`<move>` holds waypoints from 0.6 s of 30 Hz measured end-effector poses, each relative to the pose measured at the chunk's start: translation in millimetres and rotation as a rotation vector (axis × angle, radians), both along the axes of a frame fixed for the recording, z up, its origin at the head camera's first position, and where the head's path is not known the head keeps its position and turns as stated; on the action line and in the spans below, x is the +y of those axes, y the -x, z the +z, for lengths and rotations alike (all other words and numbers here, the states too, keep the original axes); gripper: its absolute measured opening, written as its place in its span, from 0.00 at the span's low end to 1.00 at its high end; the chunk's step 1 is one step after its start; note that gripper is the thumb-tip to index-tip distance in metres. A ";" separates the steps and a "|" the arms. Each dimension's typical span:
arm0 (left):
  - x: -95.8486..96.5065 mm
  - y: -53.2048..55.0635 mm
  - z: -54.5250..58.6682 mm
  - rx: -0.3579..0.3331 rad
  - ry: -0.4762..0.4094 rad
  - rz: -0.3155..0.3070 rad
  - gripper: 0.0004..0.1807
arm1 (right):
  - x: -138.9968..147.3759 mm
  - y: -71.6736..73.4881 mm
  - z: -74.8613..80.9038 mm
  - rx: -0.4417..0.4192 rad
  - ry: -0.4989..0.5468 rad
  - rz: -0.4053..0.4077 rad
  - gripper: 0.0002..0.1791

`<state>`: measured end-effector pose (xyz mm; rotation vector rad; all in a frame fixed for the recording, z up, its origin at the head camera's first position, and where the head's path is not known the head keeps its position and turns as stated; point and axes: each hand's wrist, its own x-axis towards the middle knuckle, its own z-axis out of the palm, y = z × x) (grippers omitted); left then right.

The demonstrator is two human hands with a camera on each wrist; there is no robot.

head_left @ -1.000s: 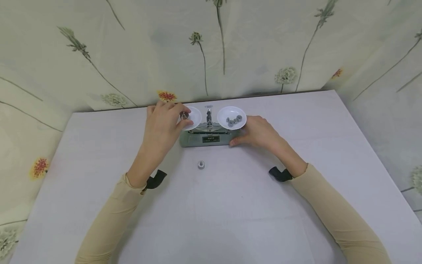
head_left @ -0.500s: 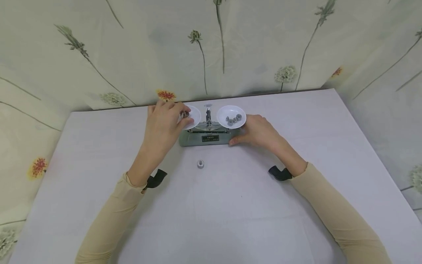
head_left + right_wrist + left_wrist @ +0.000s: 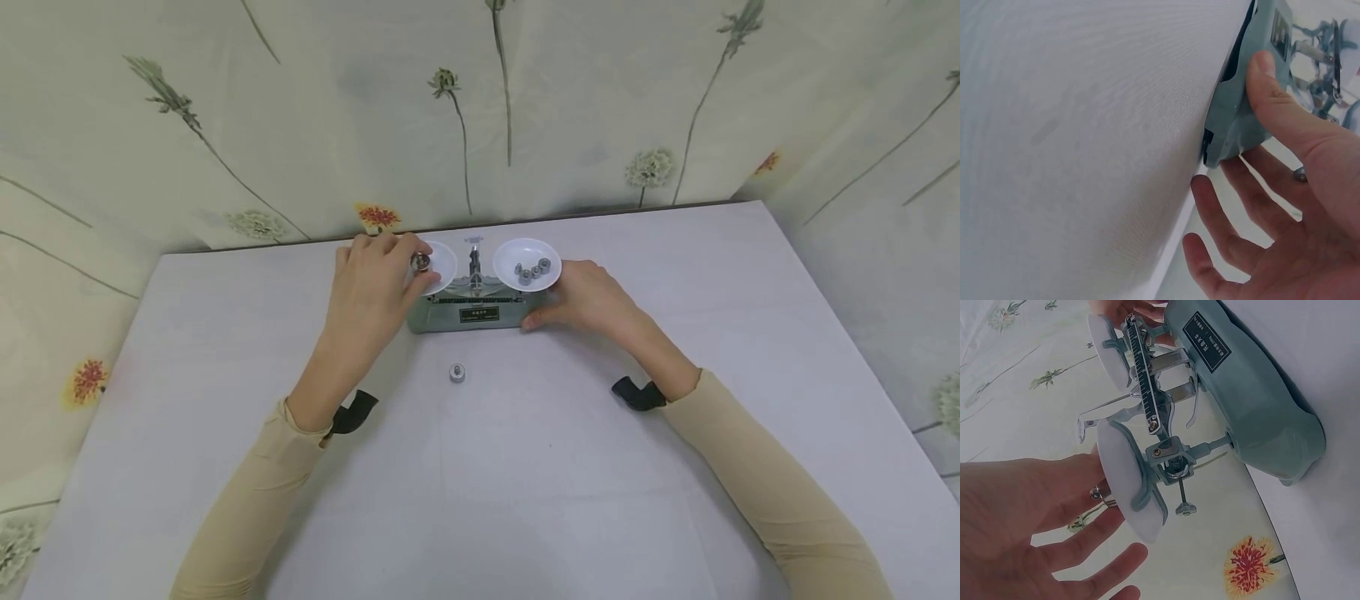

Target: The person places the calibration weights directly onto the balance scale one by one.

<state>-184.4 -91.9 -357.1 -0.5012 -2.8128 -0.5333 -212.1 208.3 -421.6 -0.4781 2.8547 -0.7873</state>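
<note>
A green balance scale (image 3: 442, 317) with two white pans stands near the table's far edge. My left hand (image 3: 367, 283) is at the left pan (image 3: 445, 265), thumb and index finger on either side of a shiny metal weight (image 3: 420, 262), pinching it over the pan. In the left wrist view the pan partly hides the weight. My right hand (image 3: 592, 296) grips the right end of the base, thumb on the front and fingers behind, clearer in the right wrist view. Several small metal weights (image 3: 536, 272) lie in the right pan (image 3: 517, 252).
One more metal weight (image 3: 457, 373) stands on the white-covered table (image 3: 525, 467) in front of the scale. Behind the table's far edge hangs a flower-printed cloth (image 3: 555, 108). Black wrist-camera mounts (image 3: 637, 393) stick out at both wrists.
My left thumb and index finger have spread very slightly around the weight, whose tilt looks a little different. My right hand and the scale stay in place.
</note>
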 end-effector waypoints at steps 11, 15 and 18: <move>0.4 0.1 -1.0 -0.010 -0.009 -0.011 0.17 | 0.8 1.0 -1.2 0.000 0.001 -0.006 0.52; 0.4 -0.3 -1.9 -0.018 -0.003 -0.018 0.17 | 0.6 0.2 -0.5 -0.012 -0.005 -0.022 0.51; 0.1 -0.9 -2.6 -0.029 -0.001 -0.020 0.16 | 0.5 0.3 -0.6 -0.012 -0.011 -0.028 0.50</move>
